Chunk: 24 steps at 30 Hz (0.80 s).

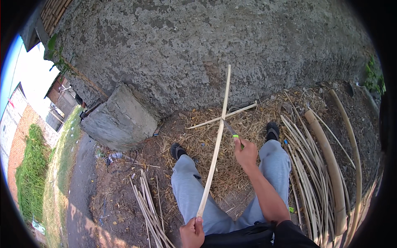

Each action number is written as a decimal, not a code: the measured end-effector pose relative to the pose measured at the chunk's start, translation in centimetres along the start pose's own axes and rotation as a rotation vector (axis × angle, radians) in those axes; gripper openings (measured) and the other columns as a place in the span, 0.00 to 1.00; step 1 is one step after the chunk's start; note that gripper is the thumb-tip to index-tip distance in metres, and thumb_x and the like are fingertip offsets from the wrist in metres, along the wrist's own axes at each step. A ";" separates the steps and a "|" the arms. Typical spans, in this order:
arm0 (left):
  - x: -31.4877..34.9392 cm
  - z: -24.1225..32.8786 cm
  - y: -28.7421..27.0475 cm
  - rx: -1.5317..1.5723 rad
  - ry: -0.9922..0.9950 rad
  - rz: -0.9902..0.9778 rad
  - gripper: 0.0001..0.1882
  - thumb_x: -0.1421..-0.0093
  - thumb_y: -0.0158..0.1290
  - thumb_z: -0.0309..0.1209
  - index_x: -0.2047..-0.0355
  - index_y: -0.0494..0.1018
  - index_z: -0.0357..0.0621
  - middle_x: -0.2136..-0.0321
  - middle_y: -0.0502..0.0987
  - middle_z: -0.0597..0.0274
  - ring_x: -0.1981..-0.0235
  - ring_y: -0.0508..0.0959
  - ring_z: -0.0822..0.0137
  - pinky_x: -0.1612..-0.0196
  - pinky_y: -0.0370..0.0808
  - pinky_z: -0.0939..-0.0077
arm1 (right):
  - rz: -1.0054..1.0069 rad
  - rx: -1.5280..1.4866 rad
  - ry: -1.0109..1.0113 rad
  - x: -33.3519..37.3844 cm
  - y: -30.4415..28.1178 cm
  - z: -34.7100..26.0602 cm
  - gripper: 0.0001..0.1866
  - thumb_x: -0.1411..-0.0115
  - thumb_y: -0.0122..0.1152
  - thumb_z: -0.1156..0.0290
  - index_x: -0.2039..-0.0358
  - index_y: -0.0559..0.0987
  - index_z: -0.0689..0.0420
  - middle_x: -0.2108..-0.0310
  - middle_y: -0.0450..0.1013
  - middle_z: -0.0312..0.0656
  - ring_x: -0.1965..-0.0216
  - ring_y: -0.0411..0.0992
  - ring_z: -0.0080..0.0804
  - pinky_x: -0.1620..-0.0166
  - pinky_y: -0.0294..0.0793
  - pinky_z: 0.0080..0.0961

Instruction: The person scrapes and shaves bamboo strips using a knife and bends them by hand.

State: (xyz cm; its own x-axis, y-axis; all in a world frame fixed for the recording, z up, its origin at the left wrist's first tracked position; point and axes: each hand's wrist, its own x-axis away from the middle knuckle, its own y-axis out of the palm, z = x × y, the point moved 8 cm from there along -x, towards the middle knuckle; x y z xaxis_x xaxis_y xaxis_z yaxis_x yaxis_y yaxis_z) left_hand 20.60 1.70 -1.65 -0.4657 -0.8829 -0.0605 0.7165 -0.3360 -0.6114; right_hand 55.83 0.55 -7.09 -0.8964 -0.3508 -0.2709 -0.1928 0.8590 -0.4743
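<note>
My left hand is closed around the lower end of a long pale bamboo strip, close to my lap. The strip slants up and away between my knees, its far end in front of the rough wall. In my right hand is a knife with a bright green band on its handle. Its blade points up and left and meets the strip around its middle, as far as I can see. Behind that spot, another thin strip lies crosswise near the ground.
A bundle of split strips lies at the right, beside a thick bamboo pole and a curved one. More strips lie at the left. A concrete block stands against the grey wall. Shavings cover the ground.
</note>
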 end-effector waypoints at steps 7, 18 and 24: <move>-1.3 -1.3 -1.6 -0.075 0.022 0.019 0.17 0.33 0.47 0.34 0.75 0.71 0.35 0.85 0.68 0.49 0.84 0.70 0.56 0.77 0.65 0.61 | 0.120 -0.230 -0.363 1.8 -2.2 -2.4 0.10 0.39 0.60 0.68 0.63 0.83 0.62 0.79 0.76 0.46 0.85 0.72 0.43 0.79 0.69 0.34; -1.9 -5.0 -0.8 0.066 0.008 0.059 0.14 0.34 0.52 0.34 0.71 0.78 0.36 0.88 0.71 0.60 0.88 0.71 0.71 0.81 0.65 0.74 | -0.108 -0.088 -0.766 11.1 0.3 -8.4 0.13 0.45 0.69 0.62 0.64 0.83 0.57 0.85 0.70 0.35 0.89 0.68 0.30 0.87 0.63 0.29; -1.6 -3.9 -1.0 0.009 -0.003 0.048 0.19 0.32 0.46 0.37 0.75 0.74 0.35 0.86 0.71 0.59 0.82 0.71 0.69 0.76 0.67 0.69 | -0.024 -0.103 -0.738 9.4 0.3 -8.1 0.13 0.41 0.65 0.59 0.68 0.81 0.57 0.85 0.70 0.35 0.90 0.67 0.30 0.89 0.61 0.29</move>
State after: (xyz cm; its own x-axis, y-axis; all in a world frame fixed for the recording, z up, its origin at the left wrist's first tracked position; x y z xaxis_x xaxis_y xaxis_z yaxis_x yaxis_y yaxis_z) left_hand 18.67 4.76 -4.03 -0.4291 -0.8990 -0.0872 0.7424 -0.2961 -0.6010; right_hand 44.12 0.53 -3.00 -0.3978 -0.4982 -0.7704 -0.2779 0.8657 -0.4164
